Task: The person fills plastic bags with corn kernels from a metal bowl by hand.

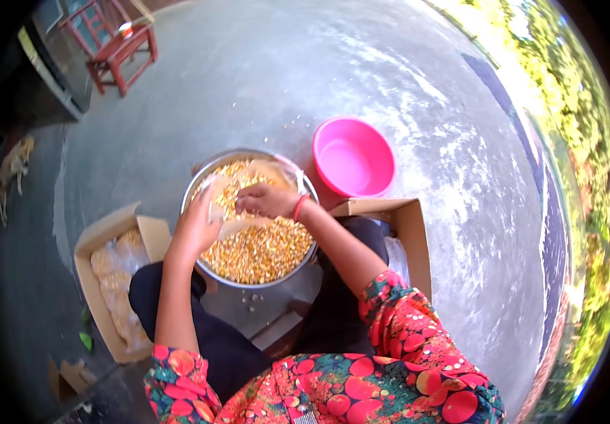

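Clear plastic bag (pixel 273 172) in the hands above a basin of corn kernels

Head view: a seated person in a red floral top (pixel 354 385) leans over a round metal basin (pixel 255 285) holding loose yellow corn kernels (pixel 255 254). The bag lies across the basin's upper half, between 10 and 1 o'clock.

The left hand (pixel 193 227), at the basin's 9 o'clock, grips the bag, thumb set apart from the fingers; blur hides how tightly. The right hand (pixel 268 201), wearing a red bracelet (pixel 300 208), is near the center, its fingers curled close together; whether they pinch film or kernels, I cannot tell.

The film looks thin, limp and slippery, likely to collapse unless held by the rim of its mouth on 2 opposite sides. Empty, it should weigh little; loaded, it would sag and want a palm beneath. The kernels look hard, dry and free-running, easy to scoop but quick to spill.

Around the basin: a pink plastic tub (pixel 354 157) at 2 o'clock, a cardboard box (pixel 414 244) just past 3, and a cardboard box of filled clear bags (pixel 114 272) at 8.
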Demonstrator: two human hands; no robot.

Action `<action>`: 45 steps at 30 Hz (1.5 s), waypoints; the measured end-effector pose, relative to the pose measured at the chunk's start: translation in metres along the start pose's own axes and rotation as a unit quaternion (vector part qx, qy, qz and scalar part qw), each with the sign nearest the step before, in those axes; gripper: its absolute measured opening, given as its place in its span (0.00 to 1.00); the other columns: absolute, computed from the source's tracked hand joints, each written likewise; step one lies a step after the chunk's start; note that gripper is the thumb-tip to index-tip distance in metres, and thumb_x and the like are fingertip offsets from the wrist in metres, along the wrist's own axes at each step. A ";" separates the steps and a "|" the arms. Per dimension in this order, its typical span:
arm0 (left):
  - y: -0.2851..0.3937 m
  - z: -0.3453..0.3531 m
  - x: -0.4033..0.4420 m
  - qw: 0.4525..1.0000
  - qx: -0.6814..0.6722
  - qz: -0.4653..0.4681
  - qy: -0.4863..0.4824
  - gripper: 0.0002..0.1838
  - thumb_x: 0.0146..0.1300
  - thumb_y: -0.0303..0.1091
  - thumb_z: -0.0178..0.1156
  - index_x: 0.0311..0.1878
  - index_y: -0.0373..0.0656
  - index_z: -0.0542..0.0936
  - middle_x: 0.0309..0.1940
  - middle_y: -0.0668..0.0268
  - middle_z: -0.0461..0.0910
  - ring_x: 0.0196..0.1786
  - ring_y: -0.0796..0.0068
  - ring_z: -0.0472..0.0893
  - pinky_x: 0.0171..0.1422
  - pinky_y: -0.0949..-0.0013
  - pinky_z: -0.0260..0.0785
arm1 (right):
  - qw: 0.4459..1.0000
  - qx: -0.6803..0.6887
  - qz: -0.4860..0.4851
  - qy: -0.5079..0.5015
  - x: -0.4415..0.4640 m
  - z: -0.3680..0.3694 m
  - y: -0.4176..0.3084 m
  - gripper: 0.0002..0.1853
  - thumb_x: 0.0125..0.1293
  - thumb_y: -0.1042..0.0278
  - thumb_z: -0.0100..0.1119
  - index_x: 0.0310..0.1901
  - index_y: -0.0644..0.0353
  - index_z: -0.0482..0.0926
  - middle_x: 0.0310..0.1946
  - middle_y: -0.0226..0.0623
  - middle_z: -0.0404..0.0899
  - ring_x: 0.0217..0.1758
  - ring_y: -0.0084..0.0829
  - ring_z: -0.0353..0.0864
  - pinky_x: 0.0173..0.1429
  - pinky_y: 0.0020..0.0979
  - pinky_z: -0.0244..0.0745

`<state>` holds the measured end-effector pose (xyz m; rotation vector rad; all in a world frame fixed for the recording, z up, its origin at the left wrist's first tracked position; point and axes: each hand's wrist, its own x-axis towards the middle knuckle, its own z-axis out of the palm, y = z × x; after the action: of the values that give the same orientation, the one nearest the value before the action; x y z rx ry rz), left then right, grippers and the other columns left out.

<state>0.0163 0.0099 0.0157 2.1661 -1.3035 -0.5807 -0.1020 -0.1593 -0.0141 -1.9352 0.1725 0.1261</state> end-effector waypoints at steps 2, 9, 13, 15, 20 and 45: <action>-0.001 0.001 0.000 1.000 0.008 0.021 0.011 0.36 0.50 0.26 0.55 0.64 0.37 0.57 0.60 0.48 0.63 0.63 0.52 0.63 0.65 0.61 0.58 | 0.998 -0.027 0.049 0.038 0.002 0.001 -0.001 0.12 0.61 0.60 0.49 0.34 0.57 0.79 0.25 0.31 0.76 0.26 0.24 0.73 0.33 0.28 0.69; 0.010 -0.003 -0.003 1.000 0.002 0.028 0.015 0.36 0.48 0.25 0.56 0.64 0.37 0.58 0.58 0.46 0.65 0.61 0.51 0.65 0.64 0.61 0.58 | 0.977 -0.180 0.051 0.099 0.024 0.024 0.039 0.13 0.53 0.60 0.50 0.32 0.58 0.80 0.31 0.47 0.79 0.36 0.46 0.78 0.44 0.41 0.70; 0.008 -0.001 -0.002 0.999 0.005 0.032 -0.006 0.36 0.46 0.24 0.55 0.64 0.37 0.58 0.58 0.46 0.65 0.61 0.50 0.65 0.64 0.61 0.58 | 0.983 -0.087 0.077 0.143 0.021 0.026 0.024 0.13 0.56 0.66 0.50 0.41 0.57 0.78 0.32 0.45 0.80 0.38 0.43 0.79 0.46 0.39 0.72; 0.002 0.002 0.000 0.999 0.003 0.033 0.000 0.37 0.45 0.22 0.53 0.64 0.37 0.58 0.59 0.46 0.65 0.62 0.51 0.65 0.64 0.61 0.58 | 0.984 -0.032 0.120 0.126 0.019 0.024 0.017 0.14 0.54 0.70 0.50 0.43 0.56 0.77 0.35 0.46 0.80 0.38 0.42 0.80 0.43 0.39 0.73; 0.000 0.006 0.002 0.998 -0.011 0.054 -0.019 0.37 0.45 0.20 0.51 0.64 0.37 0.58 0.59 0.47 0.64 0.63 0.54 0.64 0.65 0.63 0.56 | 0.984 -0.091 0.054 0.144 0.040 0.035 0.052 0.12 0.50 0.72 0.52 0.38 0.57 0.79 0.32 0.42 0.80 0.33 0.42 0.80 0.39 0.37 0.74; 0.003 0.007 0.004 0.999 0.015 0.024 -0.013 0.37 0.50 0.28 0.61 0.64 0.38 0.58 0.60 0.47 0.64 0.62 0.53 0.65 0.64 0.62 0.58 | 0.929 -0.370 0.007 -0.013 0.011 0.029 0.031 0.09 0.52 0.70 0.51 0.33 0.62 0.79 0.29 0.46 0.80 0.35 0.46 0.80 0.40 0.42 0.74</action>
<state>0.0115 0.0037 0.0120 2.1513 -1.3839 -0.5760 -0.0970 -0.1439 -0.0548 -2.6858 0.1297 0.2533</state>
